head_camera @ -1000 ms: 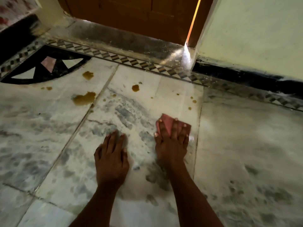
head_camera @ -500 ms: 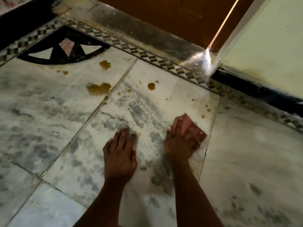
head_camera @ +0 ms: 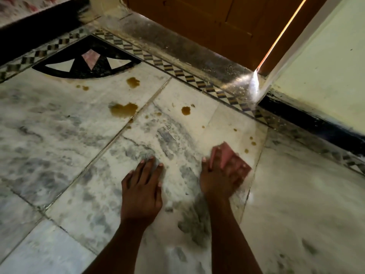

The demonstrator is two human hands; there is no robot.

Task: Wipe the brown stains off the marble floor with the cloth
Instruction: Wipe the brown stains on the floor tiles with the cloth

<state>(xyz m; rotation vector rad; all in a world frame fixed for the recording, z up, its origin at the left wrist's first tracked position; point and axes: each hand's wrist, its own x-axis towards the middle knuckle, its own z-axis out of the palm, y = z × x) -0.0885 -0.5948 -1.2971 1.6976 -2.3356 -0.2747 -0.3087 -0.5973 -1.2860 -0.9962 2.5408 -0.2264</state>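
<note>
My right hand (head_camera: 219, 175) presses a pink cloth (head_camera: 227, 153) flat on the white-grey marble floor (head_camera: 59, 135); the hand is blurred. Small brown drops (head_camera: 253, 143) lie just beyond and to the right of the cloth. A larger brown puddle (head_camera: 123, 110) sits at a tile joint further left, with a round stain (head_camera: 186, 110) to its right and another stain (head_camera: 133, 82) nearer the black inlay. My left hand (head_camera: 143, 186) rests palm down on the floor, fingers spread, holding nothing.
A black fan-shaped inlay (head_camera: 88, 64) lies at the far left, a checkered border strip (head_camera: 177, 73) runs along a dusty stone threshold (head_camera: 187, 50) under a brown wooden door (head_camera: 217, 18). A pale wall (head_camera: 325, 66) with a dark skirting (head_camera: 316, 125) rises at the right.
My right hand has slid the cloth forward and to the right, turning it toward the small drops. My left hand has stayed flat on the floor. The view has shifted right.
</note>
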